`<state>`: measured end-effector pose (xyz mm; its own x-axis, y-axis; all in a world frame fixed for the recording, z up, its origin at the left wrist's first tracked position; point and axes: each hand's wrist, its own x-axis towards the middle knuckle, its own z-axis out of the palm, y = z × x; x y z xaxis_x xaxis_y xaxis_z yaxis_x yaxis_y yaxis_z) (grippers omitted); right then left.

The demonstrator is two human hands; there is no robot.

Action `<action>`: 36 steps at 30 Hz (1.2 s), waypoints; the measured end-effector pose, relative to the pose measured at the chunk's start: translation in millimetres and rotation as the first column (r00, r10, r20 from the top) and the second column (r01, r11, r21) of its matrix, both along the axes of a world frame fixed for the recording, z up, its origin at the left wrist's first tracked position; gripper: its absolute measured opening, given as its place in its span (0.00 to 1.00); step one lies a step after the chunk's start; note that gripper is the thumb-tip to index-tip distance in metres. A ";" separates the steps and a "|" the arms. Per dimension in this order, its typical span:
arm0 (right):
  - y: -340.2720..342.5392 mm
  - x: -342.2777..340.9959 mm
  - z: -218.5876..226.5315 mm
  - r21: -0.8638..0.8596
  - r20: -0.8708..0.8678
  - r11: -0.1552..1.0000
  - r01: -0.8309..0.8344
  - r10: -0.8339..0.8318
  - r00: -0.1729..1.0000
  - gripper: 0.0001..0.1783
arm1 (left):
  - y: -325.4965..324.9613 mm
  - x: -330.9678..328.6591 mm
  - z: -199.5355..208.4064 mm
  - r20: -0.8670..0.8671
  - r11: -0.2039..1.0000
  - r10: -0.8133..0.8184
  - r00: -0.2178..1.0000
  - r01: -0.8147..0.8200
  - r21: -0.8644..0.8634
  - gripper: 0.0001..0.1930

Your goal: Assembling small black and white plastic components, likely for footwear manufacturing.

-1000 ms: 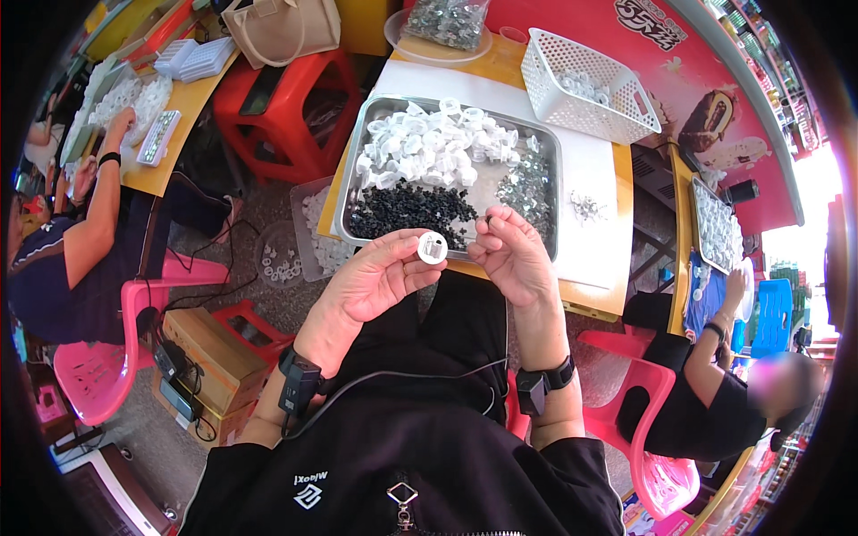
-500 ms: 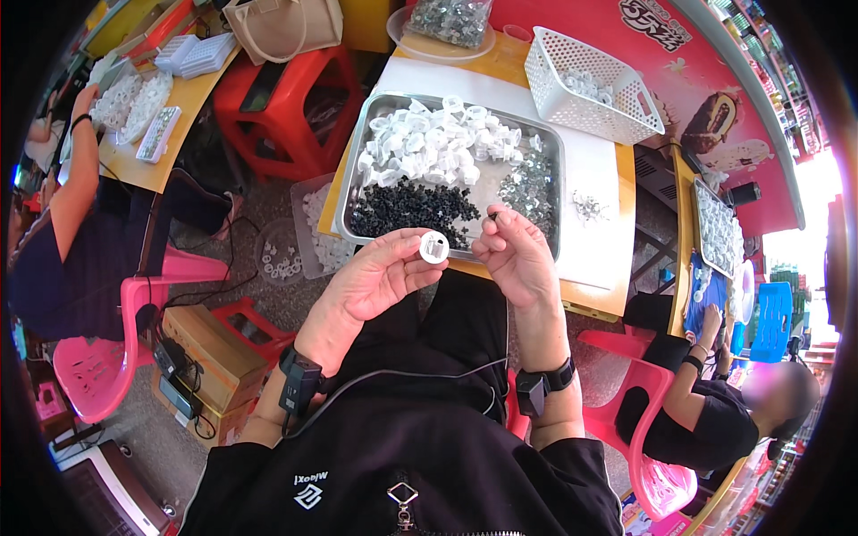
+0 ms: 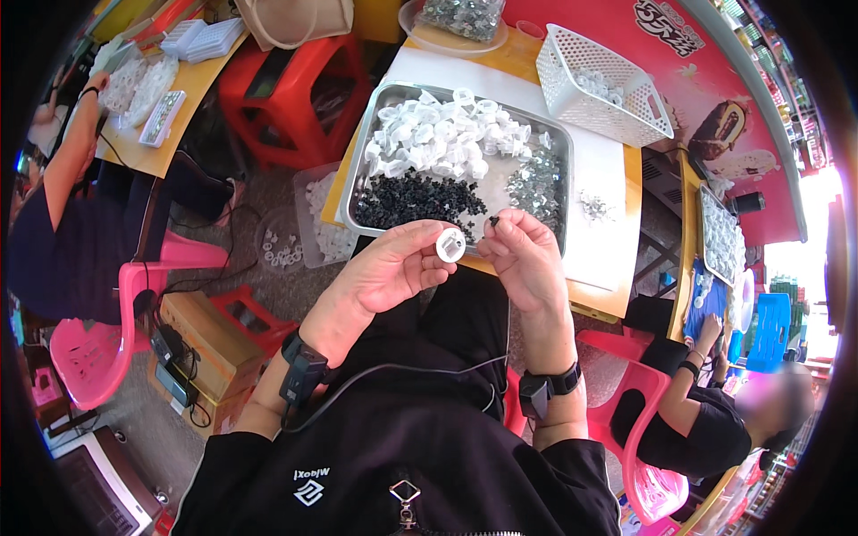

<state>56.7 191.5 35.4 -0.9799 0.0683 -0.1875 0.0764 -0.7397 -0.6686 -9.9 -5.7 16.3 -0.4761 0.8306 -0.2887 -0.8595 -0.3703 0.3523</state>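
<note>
Between thumb and fingers, my left hand (image 3: 398, 266) grips a small round white plastic part (image 3: 450, 245), its recessed face turned up toward me. A tiny black plastic piece (image 3: 493, 221) is pinched in the fingertips of my right hand (image 3: 525, 259), just right of the white part and apart from it. Both hands hover over the near edge of a metal tray (image 3: 566, 192). In the tray lie a heap of white plastic parts (image 3: 447, 134), a pile of small black pieces (image 3: 407, 201) and a scatter of small metallic-looking pieces (image 3: 539, 183).
A white perforated basket (image 3: 608, 98) stands behind the tray, and a bag of small parts (image 3: 465, 18) lies at the back. Left of the table are red stools (image 3: 286, 98) and a clear bin (image 3: 323, 219). Other people work at left (image 3: 54, 232) and right (image 3: 706, 420).
The white part has shifted slightly right and up in my left hand's grip and is tilted more. My right hand still pinches the black piece. The whole view has shifted a little.
</note>
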 end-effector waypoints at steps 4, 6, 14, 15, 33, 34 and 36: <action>-11.0 5.2 11.6 0.580 -0.094 0.806 0.114 -0.072 0.993 0.06 | 0.0 2.2 0.0 0.008 1.000 -0.006 1.000 0.006 -0.015 0.13; -13.7 5.3 20.4 0.781 -0.173 0.608 0.142 -0.008 0.985 0.06 | -0.7 4.2 0.9 0.028 0.999 -0.001 1.000 0.002 -0.042 0.13; -22.8 2.5 32.6 0.893 -0.419 -0.069 0.444 0.229 0.879 0.10 | 2.4 9.8 10.6 -0.001 0.994 0.016 1.000 -0.016 -0.107 0.10; -22.8 2.1 32.5 0.894 -0.419 -0.068 0.444 0.229 0.879 0.10 | 2.3 10.1 11.1 -0.006 0.994 0.016 1.000 -0.017 -0.106 0.09; -25.5 -1.9 18.4 0.921 -0.378 0.016 0.390 0.278 0.883 0.12 | 0.4 8.1 -10.5 -0.092 0.994 0.009 0.996 -0.019 -0.107 0.08; -28.5 -1.4 23.9 0.971 -0.232 0.105 0.217 0.161 0.959 0.10 | 0.6 7.0 -9.8 -0.094 0.994 0.011 0.995 -0.021 -0.107 0.08; -28.8 1.2 25.9 0.977 -0.065 0.205 0.053 0.053 0.996 0.10 | 3.9 5.4 -5.6 -0.156 0.988 0.011 0.988 -0.034 -0.148 0.08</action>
